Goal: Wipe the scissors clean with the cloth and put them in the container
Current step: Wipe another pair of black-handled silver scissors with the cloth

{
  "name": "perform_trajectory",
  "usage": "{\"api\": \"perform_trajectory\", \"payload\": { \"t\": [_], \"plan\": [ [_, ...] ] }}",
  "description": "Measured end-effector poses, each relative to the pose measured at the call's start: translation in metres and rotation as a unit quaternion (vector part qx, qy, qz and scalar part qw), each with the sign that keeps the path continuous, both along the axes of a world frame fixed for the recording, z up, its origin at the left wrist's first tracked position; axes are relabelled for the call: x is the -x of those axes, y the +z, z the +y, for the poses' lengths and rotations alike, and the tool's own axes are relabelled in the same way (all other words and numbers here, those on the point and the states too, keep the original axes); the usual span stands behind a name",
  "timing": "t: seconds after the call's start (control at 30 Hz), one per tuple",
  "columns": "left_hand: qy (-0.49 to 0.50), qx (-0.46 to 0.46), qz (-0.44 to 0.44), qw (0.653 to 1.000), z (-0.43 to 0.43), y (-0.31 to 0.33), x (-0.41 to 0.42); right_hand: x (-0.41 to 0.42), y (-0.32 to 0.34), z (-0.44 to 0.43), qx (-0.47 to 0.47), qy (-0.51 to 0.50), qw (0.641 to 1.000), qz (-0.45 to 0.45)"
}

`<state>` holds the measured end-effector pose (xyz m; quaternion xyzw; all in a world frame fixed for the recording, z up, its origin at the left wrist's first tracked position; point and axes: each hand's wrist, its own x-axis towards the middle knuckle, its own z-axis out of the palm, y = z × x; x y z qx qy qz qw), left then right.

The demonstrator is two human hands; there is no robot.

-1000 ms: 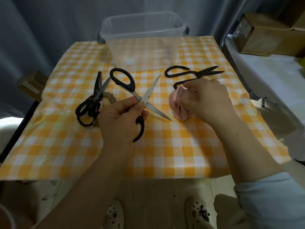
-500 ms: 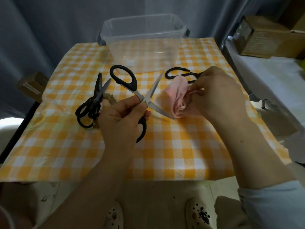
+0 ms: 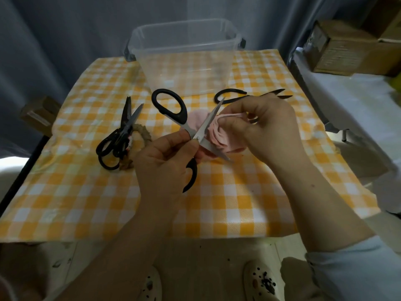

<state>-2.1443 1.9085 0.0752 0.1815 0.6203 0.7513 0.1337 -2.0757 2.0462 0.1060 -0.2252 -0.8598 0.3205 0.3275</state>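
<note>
My left grip [image 3: 165,164] clamped the open scissors [image 3: 196,137] above the worktop [image 3: 238,203], short of the container [image 3: 186,68], while my right grip [image 3: 267,127] pinched the cloth [image 3: 214,135] between blades that could nick me if they closed.

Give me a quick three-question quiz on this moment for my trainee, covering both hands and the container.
1. True or false: the clear container already has scissors inside.
2. What does the right hand grip? A) the pink cloth B) a second pair of scissors C) nothing
3. Fill in: the left hand holds the black-handled scissors near the pivot, with the blades ____.

Key: 1 false, no scissors show inside it; 2 A; 3 open.
</note>
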Motion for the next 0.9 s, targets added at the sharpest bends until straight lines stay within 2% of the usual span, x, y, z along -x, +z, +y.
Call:
{"api": "perform_trajectory", "payload": {
  "t": [0.03,0.07,0.1,0.17,0.2,0.33,0.5,0.53,0.6,0.67,0.8,0.9],
  "plan": [
    [0.001,-0.002,-0.009,1.0,0.0,0.0,0.0,0.001,-0.003,-0.001,-0.013,-0.006,1.0,0.006],
    [0.002,-0.005,-0.02,1.0,0.0,0.001,0.0,0.003,-0.005,-0.003,0.015,-0.007,1.0,0.018],
    [0.002,-0.01,-0.031,0.999,0.0,0.001,0.0,0.003,-0.005,-0.005,0.088,0.004,0.996,0.034],
    [-0.005,-0.018,-0.044,0.999,0.001,0.003,0.0,0.005,-0.008,-0.008,0.248,0.047,0.965,0.066],
    [-0.01,-0.018,-0.044,0.999,0.001,0.004,-0.001,0.005,-0.009,-0.01,0.283,0.064,0.954,0.075],
    [-0.013,-0.026,-0.066,0.997,0.002,0.002,-0.003,0.01,-0.014,-0.015,0.334,0.081,0.93,0.127],
    [-0.007,-0.026,-0.076,0.997,0.001,0.002,-0.002,0.014,-0.022,-0.015,0.325,0.007,0.937,0.126],
    [-0.012,-0.026,-0.071,0.997,0.0,0.003,-0.002,0.014,-0.022,-0.014,0.295,-0.011,0.948,0.116],
    [-0.018,-0.026,-0.058,0.998,0.0,0.003,-0.003,0.012,-0.023,-0.011,0.174,-0.066,0.979,0.08],
    [-0.013,-0.025,-0.053,0.998,0.001,0.002,-0.004,0.009,-0.021,-0.007,0.08,-0.108,0.989,0.056],
    [0.005,-0.02,-0.038,0.999,0.002,0.001,-0.004,0.007,-0.017,-0.01,0.107,-0.099,0.988,0.045],
    [0.008,-0.02,-0.032,0.999,0.001,0.002,-0.004,0.009,-0.017,-0.01,0.204,-0.048,0.975,0.079]
  ]
}}
